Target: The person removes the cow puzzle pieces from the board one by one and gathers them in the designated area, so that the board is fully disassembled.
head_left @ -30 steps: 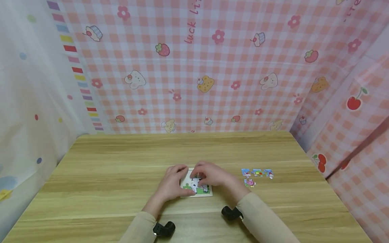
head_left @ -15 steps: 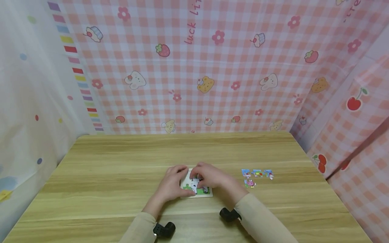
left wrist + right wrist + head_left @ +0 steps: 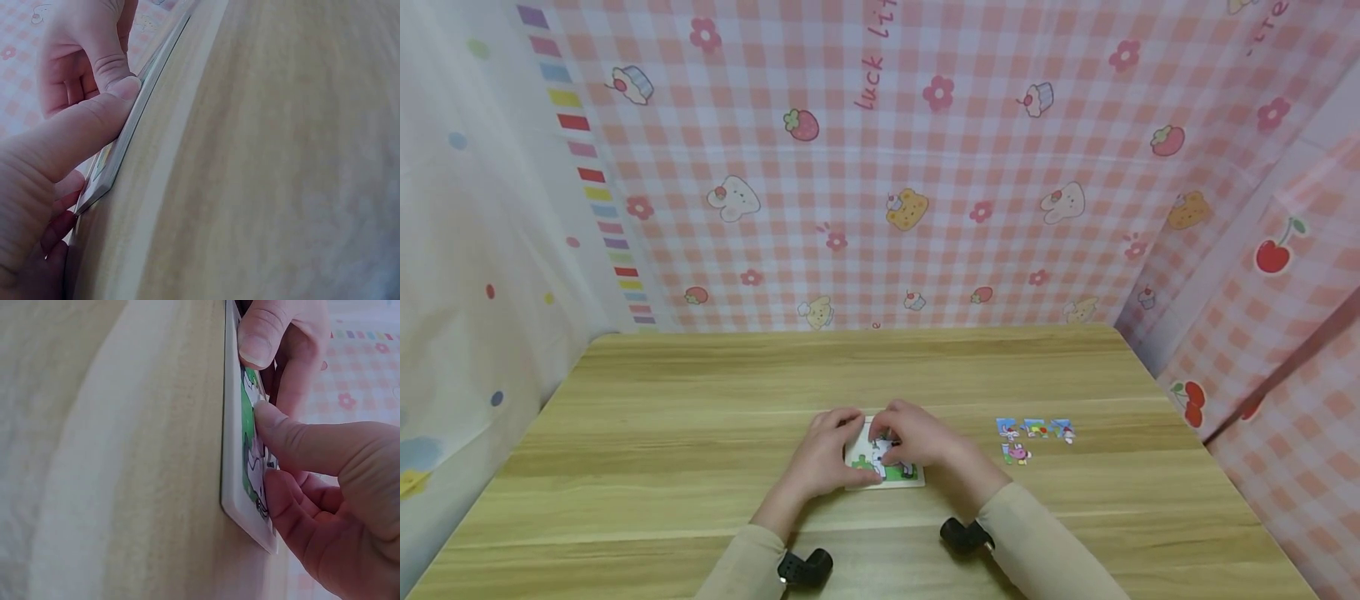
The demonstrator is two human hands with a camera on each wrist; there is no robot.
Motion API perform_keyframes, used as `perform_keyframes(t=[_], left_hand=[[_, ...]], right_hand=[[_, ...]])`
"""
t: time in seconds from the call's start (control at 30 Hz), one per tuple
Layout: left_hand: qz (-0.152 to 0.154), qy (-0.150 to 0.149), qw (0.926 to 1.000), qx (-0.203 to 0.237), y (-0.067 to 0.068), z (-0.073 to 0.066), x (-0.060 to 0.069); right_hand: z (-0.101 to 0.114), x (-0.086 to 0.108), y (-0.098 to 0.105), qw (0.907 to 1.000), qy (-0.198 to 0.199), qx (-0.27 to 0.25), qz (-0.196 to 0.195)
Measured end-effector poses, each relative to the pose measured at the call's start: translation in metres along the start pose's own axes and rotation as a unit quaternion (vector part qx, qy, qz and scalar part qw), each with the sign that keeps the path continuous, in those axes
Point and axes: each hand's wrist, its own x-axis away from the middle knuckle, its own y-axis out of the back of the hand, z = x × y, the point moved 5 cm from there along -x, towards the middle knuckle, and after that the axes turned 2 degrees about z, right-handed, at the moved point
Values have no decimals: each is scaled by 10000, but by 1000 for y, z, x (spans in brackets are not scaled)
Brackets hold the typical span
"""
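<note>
A small wooden jigsaw tray [image 3: 912,484] lies on the table, with a white cow and green grass on the pieces in its lower part. My left hand [image 3: 826,454] grips it at the left, the thumb [image 3: 94,128] over its near rim and the fingers round its side. Over the tray's middle, my right hand [image 3: 917,433] pinches a jigsaw piece between thumb [image 3: 275,422] and fingers; the hand covers most of the piece. The right wrist view shows the tray's pale rim [image 3: 231,462] and printed pieces [image 3: 250,447] under the fingers.
To the right of the tray, several loose jigsaw pieces [image 3: 1036,428] lie on the wooden table [image 3: 700,392], one of them pink [image 3: 1017,454] and nearer to me. A checked curtain [image 3: 880,167] hangs behind the table's back edge.
My right hand has shifted very slightly, its thumb a little left over the tray, and its forearm has drifted a bit left. The left hand and the loose pieces stay put.
</note>
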Motion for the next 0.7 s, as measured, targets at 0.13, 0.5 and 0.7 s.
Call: perform_keyframes(t=[0.13, 0.5, 0.7], left_hand=[[7, 36, 10000, 35, -1, 0, 0], [-33, 28, 10000, 81, -1, 1, 0], [-19, 7, 10000, 41, 0, 0, 1]], right_hand=[[0, 2, 0, 9998, -73, -124, -100], [-3, 4, -1, 9974, 46, -654, -292], [-8, 5, -4, 9941, 59, -1035, -327]])
